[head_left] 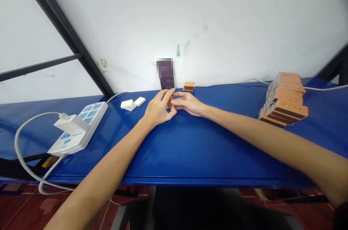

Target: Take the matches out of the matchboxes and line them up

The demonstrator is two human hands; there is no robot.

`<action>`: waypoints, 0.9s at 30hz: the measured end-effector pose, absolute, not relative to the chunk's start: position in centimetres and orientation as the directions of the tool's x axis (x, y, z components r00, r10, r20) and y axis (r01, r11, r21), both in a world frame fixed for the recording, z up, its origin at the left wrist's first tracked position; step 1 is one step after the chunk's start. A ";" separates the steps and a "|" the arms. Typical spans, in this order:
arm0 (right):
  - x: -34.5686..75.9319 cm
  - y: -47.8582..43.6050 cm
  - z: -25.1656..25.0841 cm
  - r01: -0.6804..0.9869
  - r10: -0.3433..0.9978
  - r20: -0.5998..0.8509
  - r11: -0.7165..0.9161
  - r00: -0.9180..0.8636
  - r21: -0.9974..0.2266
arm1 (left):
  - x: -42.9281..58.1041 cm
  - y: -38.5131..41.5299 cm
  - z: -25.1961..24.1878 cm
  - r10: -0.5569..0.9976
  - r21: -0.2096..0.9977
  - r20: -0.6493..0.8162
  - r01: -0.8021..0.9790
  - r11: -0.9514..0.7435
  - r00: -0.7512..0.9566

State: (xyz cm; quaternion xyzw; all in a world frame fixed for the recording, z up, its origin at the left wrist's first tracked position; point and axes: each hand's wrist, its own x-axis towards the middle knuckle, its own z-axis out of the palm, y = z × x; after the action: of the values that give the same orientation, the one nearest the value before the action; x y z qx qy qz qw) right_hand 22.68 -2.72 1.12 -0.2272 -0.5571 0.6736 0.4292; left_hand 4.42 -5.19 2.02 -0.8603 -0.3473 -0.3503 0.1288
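Note:
My left hand (160, 108) curls round one side of a small orange-brown matchbox (169, 104), or several in a pile; the fingers hide most of it. From the other side my right hand (189, 103) pinches it between thumb and fingers. Both hands rest low over the blue table (187, 150), close to the wall. Just beyond them a short stack of orange matchboxes (189, 86) lies to the right. Left of my hands are a few small white blocks or boxes (127, 104), two of them overlapping.
Upright against the wall (231, 23) leans a dark phone-like panel (166, 80), partly blurred. A white power strip (89, 128) with a plugged-in charger (72, 124) and looping cable occupies the left. On the right stands a tall, uneven pile of matchboxes (289, 108).

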 end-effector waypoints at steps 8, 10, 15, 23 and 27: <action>22.3 -3.0 0.6 -0.171 0.907 0.282 0.239 -0.312 -0.956 | 2.4 -4.6 3.1 0.537 0.058 0.626 0.653 -0.755 0.565; 22.3 -2.9 0.3 -0.100 0.889 0.358 0.344 -0.285 -0.934 | 1.9 -4.4 3.3 0.553 0.065 0.611 0.659 -0.749 0.567; 22.3 -2.7 0.0 0.104 0.836 0.421 0.482 -0.352 -0.870 | 1.0 -4.1 3.6 0.581 0.080 0.556 0.657 -0.749 0.594; 22.7 -3.1 0.1 0.470 0.652 0.592 0.756 -0.474 -0.455 | -0.6 -3.2 3.7 0.686 0.263 0.481 0.657 -0.706 0.545; 23.0 -2.5 0.0 0.435 0.611 0.606 0.791 -0.509 -0.431 | -0.8 -3.1 3.8 0.710 0.307 0.456 0.654 -0.692 0.537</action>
State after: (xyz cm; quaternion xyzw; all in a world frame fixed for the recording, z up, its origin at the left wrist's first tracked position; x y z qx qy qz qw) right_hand 23.00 -2.52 0.01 -0.3035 -0.8614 0.1123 0.3915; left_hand -0.81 -3.15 3.84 -0.8752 -0.3894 -0.2826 -0.0496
